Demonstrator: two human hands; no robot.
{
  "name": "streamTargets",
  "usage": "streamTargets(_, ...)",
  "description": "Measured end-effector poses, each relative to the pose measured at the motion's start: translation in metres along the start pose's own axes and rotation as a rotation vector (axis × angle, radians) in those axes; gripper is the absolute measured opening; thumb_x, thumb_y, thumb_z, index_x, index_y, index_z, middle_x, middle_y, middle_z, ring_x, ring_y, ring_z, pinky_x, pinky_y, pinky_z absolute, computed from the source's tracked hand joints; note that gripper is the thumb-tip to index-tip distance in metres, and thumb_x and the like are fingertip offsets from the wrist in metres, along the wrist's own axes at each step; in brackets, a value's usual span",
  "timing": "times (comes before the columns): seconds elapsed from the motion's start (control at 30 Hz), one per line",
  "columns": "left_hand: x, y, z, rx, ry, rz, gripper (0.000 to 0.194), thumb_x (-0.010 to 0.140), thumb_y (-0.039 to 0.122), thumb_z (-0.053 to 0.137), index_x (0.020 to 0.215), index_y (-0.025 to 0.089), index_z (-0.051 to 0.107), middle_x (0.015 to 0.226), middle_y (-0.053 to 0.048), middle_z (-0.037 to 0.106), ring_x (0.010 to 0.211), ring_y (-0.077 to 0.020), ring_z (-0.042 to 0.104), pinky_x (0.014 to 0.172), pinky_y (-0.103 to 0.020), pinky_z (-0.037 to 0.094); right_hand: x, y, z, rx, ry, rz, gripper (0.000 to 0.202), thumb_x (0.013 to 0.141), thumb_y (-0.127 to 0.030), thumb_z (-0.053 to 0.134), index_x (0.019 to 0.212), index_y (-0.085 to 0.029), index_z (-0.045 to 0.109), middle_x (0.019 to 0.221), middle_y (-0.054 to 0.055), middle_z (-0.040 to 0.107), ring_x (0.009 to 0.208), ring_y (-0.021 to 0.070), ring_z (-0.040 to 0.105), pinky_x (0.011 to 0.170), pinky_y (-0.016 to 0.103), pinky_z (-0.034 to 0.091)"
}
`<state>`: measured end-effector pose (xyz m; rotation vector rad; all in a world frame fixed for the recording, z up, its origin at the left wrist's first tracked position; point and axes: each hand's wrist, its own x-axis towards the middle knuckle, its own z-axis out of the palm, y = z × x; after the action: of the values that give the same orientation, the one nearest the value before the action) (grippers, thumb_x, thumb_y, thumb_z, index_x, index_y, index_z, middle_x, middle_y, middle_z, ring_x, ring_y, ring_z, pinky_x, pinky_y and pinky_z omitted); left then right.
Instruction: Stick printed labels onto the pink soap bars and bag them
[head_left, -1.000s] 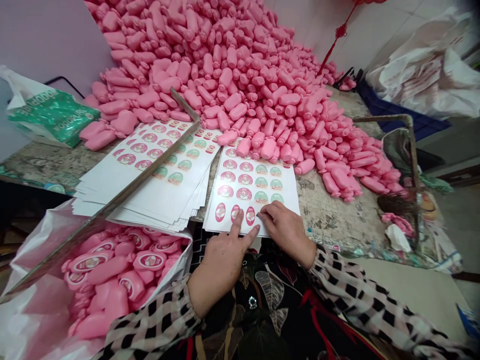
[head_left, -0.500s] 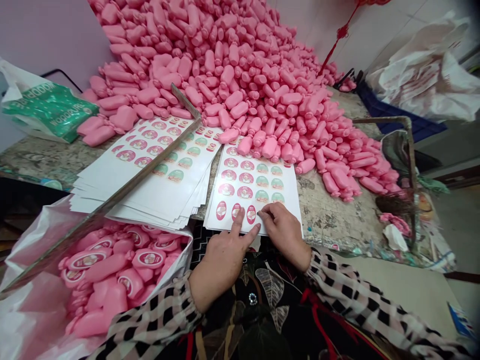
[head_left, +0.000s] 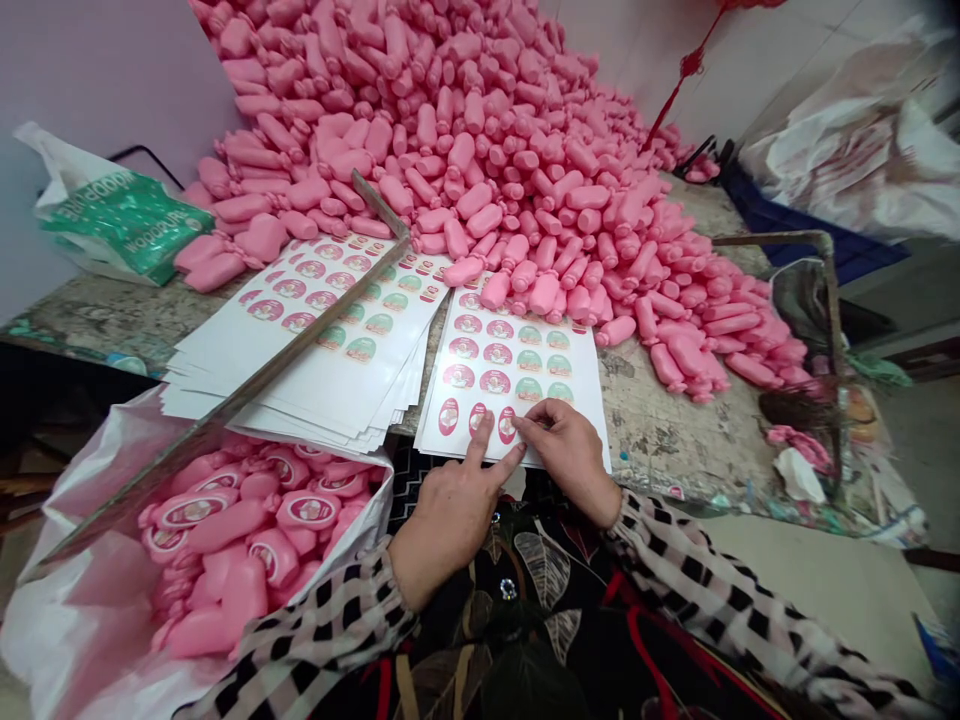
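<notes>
A sheet of stickers point(head_left: 469, 440) lies in front of me, with pink and green arched labels and a lower row of oval pink labels. Flat on its lower edge rests my left hand point(head_left: 454, 500), index finger and thumb spread either side of an oval sticker point(head_left: 507, 425). My right hand point(head_left: 570, 445) is closed, thumb and index finger pinched at that sticker's right edge. Whether the sticker is lifted there is too small to tell. To the left lies a fanned stack of sticker sheets point(head_left: 285, 375) under a metal bar point(head_left: 277, 365).
A large heap of pink bottles point(head_left: 480, 150) covers the table's back. A white bag point(head_left: 82, 590) at lower left holds labelled pink bottles point(head_left: 232, 525). A green and white package point(head_left: 124, 225) stands at left; a blue crate point(head_left: 780, 225) is at right.
The view has shifted slightly, moving the scene rightward. My right fingertips have come onto the right edge of the oval sticker; my left hand keeps its place on the sheet.
</notes>
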<state>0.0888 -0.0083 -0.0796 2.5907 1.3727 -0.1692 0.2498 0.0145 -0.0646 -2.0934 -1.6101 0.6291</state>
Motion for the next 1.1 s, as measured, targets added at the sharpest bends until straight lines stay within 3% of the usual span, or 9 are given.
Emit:
streamTargets(0.23, -0.002, -0.001, 0.002, -0.037, 0.039, 0.014, 0.068, 0.086, 0.021, 0.048, 0.142, 0.044, 0.017, 0.153, -0.015, -0.001, 0.076, -0.0202, 0.066, 0.061, -0.034, 0.051, 0.006, -0.004, -0.016, 0.16, 0.129, -0.064, 0.028, 0.075, -0.048, 0.059, 0.072, -0.021, 0.063, 0.073, 0.0, 0.064, 0.061, 0.0133, 0.053, 0.06, 0.026, 0.037)
streamTargets(0.33, -0.003, -0.005, 0.001, -0.095, 0.045, 0.035, 0.066, 0.086, 0.021, 0.049, 0.142, 0.041, 0.02, 0.153, -0.015, 0.001, 0.081, -0.0211, 0.066, 0.065, -0.035, 0.052, 0.012, 0.005, -0.016, 0.25, 0.083, -0.033, 0.029, 0.071, -0.05, 0.062, 0.072, -0.021, 0.063, 0.07, -0.001, 0.063, 0.06, 0.0132, 0.051, 0.06, 0.026, 0.038)
streamTargets(0.47, -0.016, -0.013, -0.003, -0.31, 0.132, 0.12, 0.063, 0.09, 0.022, 0.043, 0.144, 0.037, 0.015, 0.152, -0.011, 0.019, 0.097, -0.0219, 0.063, 0.078, -0.037, 0.051, 0.015, 0.017, -0.007, 0.48, 0.013, 0.021, 0.032, 0.067, -0.05, 0.066, 0.07, -0.019, 0.061, 0.064, -0.002, 0.057, 0.058, 0.0121, 0.047, 0.058, 0.025, 0.037)
streamTargets(0.57, -0.03, -0.017, -0.01, -0.61, 0.263, 0.104, 0.057, 0.089, 0.031, 0.047, 0.142, 0.032, 0.024, 0.14, -0.009, 0.043, 0.112, -0.0207, 0.055, 0.093, -0.037, 0.044, 0.015, 0.021, -0.004, 0.609, -0.014, 0.057, 0.033, 0.064, -0.05, 0.068, 0.068, -0.018, 0.059, 0.061, -0.003, 0.053, 0.056, 0.0108, 0.044, 0.055, 0.024, 0.034)
streamTargets(0.67, -0.032, -0.015, -0.021, -1.1, 0.303, -0.177, 0.048, 0.085, 0.043, 0.052, 0.128, 0.025, 0.044, 0.106, -0.007, 0.064, 0.088, -0.0172, 0.061, 0.079, -0.031, 0.049, 0.016, 0.019, -0.006, 0.66, -0.023, 0.069, 0.033, 0.063, -0.049, 0.07, 0.066, -0.018, 0.059, 0.059, -0.004, 0.051, 0.054, 0.0098, 0.041, 0.054, 0.024, 0.032)
streamTargets(0.73, -0.024, -0.012, -0.028, -1.556, 0.263, -0.377, 0.04, 0.086, 0.051, 0.045, 0.113, 0.02, 0.051, 0.082, -0.004, 0.064, 0.063, -0.0127, 0.058, 0.058, -0.024, 0.047, 0.014, 0.016, -0.009, 0.702, -0.024, 0.077, 0.033, 0.062, -0.048, 0.071, 0.065, -0.018, 0.058, 0.059, -0.005, 0.051, 0.054, 0.0095, 0.041, 0.054, 0.024, 0.032)
streamTargets(0.83, -0.004, -0.01, -0.034, -2.153, 0.125, -0.457, 0.041, 0.087, 0.054, 0.04, 0.098, 0.016, 0.053, 0.066, -0.001, 0.057, 0.05, -0.0093, 0.05, 0.047, -0.02, 0.039, 0.005, 0.007, -0.015, 0.766, -0.033, 0.054, 0.03, 0.064, -0.045, 0.072, 0.066, -0.018, 0.058, 0.062, -0.004, 0.052, 0.057, 0.0096, 0.043, 0.057, 0.024, 0.034)
streamTargets(0.93, 0.013, -0.009, -0.037, -2.381, 0.045, -0.427, 0.037, 0.087, 0.051, 0.045, 0.096, 0.016, 0.054, 0.067, -0.001, 0.055, 0.05, -0.0095, 0.051, 0.047, -0.021, 0.041, -0.007, -0.005, -0.022, 0.766, -0.067, -0.009, 0.027, 0.067, -0.042, 0.071, 0.068, -0.018, 0.058, 0.064, -0.004, 0.053, 0.06, 0.0104, 0.044, 0.058, 0.024, 0.036)
streamTargets(1.1, 0.022, -0.002, -0.042, -2.435, 0.103, -0.466, 0.035, 0.086, 0.05, 0.047, 0.091, 0.017, 0.056, 0.075, 0.0, 0.055, 0.054, -0.0097, 0.053, 0.043, -0.021, 0.042, -0.022, -0.021, -0.024, 0.756, -0.12, -0.073, 0.025, 0.07, -0.042, 0.068, 0.069, -0.019, 0.059, 0.066, -0.002, 0.056, 0.063, 0.0117, 0.048, 0.061, 0.026, 0.04)
